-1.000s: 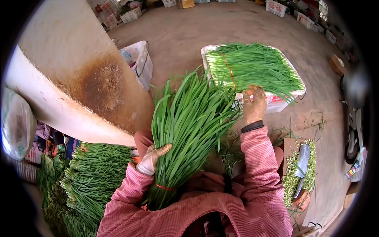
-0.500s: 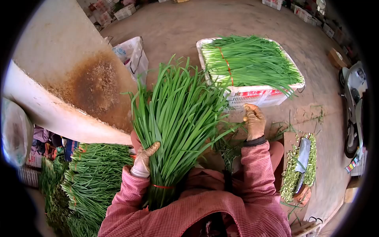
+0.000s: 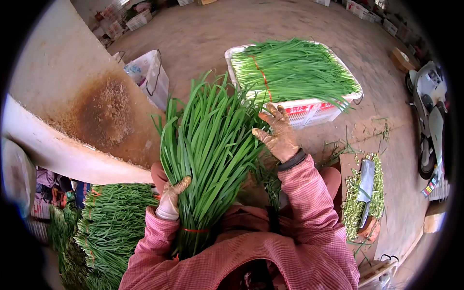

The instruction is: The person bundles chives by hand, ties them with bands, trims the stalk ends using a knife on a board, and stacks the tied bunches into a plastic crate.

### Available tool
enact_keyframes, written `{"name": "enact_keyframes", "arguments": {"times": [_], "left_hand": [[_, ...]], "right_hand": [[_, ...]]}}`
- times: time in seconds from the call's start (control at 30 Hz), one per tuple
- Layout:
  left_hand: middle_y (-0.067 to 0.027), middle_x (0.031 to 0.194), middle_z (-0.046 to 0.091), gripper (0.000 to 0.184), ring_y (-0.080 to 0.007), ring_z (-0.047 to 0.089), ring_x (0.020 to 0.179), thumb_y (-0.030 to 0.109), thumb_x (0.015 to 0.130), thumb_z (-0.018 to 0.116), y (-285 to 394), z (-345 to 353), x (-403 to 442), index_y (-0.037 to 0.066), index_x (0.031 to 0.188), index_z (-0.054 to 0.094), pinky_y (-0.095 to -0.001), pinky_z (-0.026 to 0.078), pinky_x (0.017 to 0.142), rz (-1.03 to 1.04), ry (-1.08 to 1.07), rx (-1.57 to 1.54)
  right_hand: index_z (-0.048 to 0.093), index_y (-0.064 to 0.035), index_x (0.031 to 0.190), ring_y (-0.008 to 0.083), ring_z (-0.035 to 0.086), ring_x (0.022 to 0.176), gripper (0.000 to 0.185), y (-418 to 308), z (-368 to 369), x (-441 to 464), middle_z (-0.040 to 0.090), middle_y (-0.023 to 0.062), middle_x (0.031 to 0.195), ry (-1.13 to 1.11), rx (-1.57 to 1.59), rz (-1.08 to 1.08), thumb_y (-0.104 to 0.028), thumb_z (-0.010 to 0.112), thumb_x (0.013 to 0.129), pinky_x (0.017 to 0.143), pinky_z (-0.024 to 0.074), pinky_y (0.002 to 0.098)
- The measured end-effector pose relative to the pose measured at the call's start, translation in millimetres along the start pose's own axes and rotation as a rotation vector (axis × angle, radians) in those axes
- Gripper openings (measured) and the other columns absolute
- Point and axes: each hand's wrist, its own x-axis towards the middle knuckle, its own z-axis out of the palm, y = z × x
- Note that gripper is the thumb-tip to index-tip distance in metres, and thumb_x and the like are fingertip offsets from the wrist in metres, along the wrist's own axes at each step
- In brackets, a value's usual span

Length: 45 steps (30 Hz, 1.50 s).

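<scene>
Just left of centre, leafy bunch point(image 3: 208, 145): sits across our lap, tips fanning toward 12 o'clock, tied end down toward 7 o'clock. We reckon it's light-to-middling, bendy and a bit slick if damp; the long leaves would crease or snap if we squeeze hard.
Best hold: around the gathered part just above the red band point(image 3: 195, 230), where it's firmest. We'd keep a second palm loosely under the leaves, since the top looks floppy.
Left hand point(image 3: 171, 197): between 7 and 8 o'clock, gripping the bunch's side above the band, thumb laid over the leaves.
Right hand point(image 3: 281, 136): near 3 o'clock, fingers spread and holding nothing, right beside the leaves. We can't tell if the thumb brushes them.
White crate point(image 3: 314, 114): 1 o'clock, piled with greens point(image 3: 299, 72), pale ends to the left.
Stacked greens point(image 3: 116, 222): 8 o'clock, several bundles packed too tight to count.
Chopped bits point(image 3: 352, 210): 4 o'clock, around one flat bluish thing point(image 3: 366, 181).
Headcount: we've got two hands, one bunch held with one band on it, one crate of greens with one band point(image 3: 263, 77) showing, plus another pale crate point(image 3: 157, 77) at 10 o'clock.
</scene>
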Motion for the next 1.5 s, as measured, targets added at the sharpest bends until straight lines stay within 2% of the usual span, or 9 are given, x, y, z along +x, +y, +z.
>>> {"name": "enact_keyframes", "arguments": {"times": [0.13,0.23,0.33,0.47,0.53,0.67,0.83,1.13,1.5], "left_hand": [[-0.0090,0.114,0.052,0.059,-0.0249,0.054,0.100,0.009,0.076,0.065,6,13,-9,0.010,0.127,0.035,-0.0366,0.047,0.086,0.015,0.009,-0.009],[-0.0059,0.097,0.061,0.036,-0.0180,0.059,0.085,0.009,0.076,0.066,6,13,-7,0.003,0.110,0.054,-0.0297,0.049,0.077,0.024,0.021,-0.058],[-0.0054,0.098,0.061,0.036,-0.0173,0.059,0.085,0.007,0.075,0.066,4,15,-8,0.003,0.109,0.055,-0.0293,0.048,0.078,0.037,0.052,-0.039],[-0.0063,0.111,0.055,0.051,-0.0207,0.054,0.097,0.007,0.076,0.065,-1,10,1,0.004,0.121,0.044,-0.0326,0.046,0.084,0.006,0.079,0.117],[-0.0048,0.110,0.056,0.047,-0.0185,0.054,0.096,0.007,0.076,0.065,1,20,-2,0.003,0.119,0.047,-0.0306,0.044,0.084,0.047,0.077,0.186],[-0.0056,0.093,0.063,0.025,-0.0151,0.060,0.080,0.004,0.075,0.066,8,39,-13,0.003,0.100,0.060,-0.0276,0.049,0.074,-0.007,0.031,-0.010],[-0.0044,0.090,0.064,0.023,-0.0142,0.060,0.079,0.005,0.076,0.065,3,33,-10,0.004,0.098,0.062,-0.0267,0.048,0.073,0.019,0.043,0.027],[-0.0037,0.089,0.064,0.019,-0.0129,0.060,0.078,0.004,0.076,0.065,-6,22,-7,0.005,0.095,0.063,-0.0261,0.048,0.073,0.037,0.016,0.037],[-0.0052,0.090,0.064,0.021,-0.0141,0.060,0.079,0.004,0.076,0.065,-2,27,-10,0.003,0.097,0.062,-0.0265,0.049,0.072,-0.027,-0.021,-0.042]], "right_hand": [[0.064,-0.0020,0.096,0.0338,0.035,0.119,0.040,13,31,20,0.047,0.0198,0.121,-0.488,0.475,0.193,-0.034,0.070,0.071,0.095,0.0337,0.0428],[0.060,-0.0048,0.075,0.0243,0.053,0.097,0.005,-3,46,0,0.061,0.0076,0.090,0.106,0.251,0.058,-0.009,0.062,0.073,0.080,0.0400,0.0438],[0.065,-0.0100,0.087,0.0238,0.053,0.101,0.018,34,16,5,0.062,0.0064,0.095,0.367,0.045,0.122,-0.018,0.065,0.072,0.087,0.0366,0.0402],[0.063,-0.0101,0.099,0.0249,0.055,0.096,0.028,54,-26,-4,0.063,0.0106,0.095,-0.088,-0.194,0.217,-0.017,0.065,0.072,0.085,0.0385,0.0423],[0.062,-0.0107,0.102,0.0253,0.058,0.088,0.029,20,-43,4,0.064,0.0103,0.089,0.139,-0.538,0.062,-0.015,0.065,0.073,0.076,0.0432,0.0386],[0.063,-0.0085,0.091,0.0253,0.059,0.063,0.020,-37,-67,27,0.059,0.0113,0.064,0.043,0.135,-0.008,-0.018,0.064,0.074,0.057,0.0451,0.0350],[0.063,-0.0087,0.084,0.0272,0.059,0.067,0.017,-56,-44,1,0.060,0.0104,0.072,-0.303,0.109,0.014,-0.020,0.066,0.072,0.061,0.0462,0.0365],[0.057,-0.0073,0.081,0.0291,0.058,0.067,0.011,-48,-12,-26,0.059,0.0106,0.073,-0.196,-0.293,-0.248,-0.012,0.063,0.074,0.057,0.0460,0.0354],[0.061,-0.0047,0.093,0.0252,0.057,0.067,0.020,-34,-8,-22,0.058,0.0132,0.078,-0.202,0.352,-0.275,-0.003,0.064,0.074,0.060,0.0475,0.0288]]}}
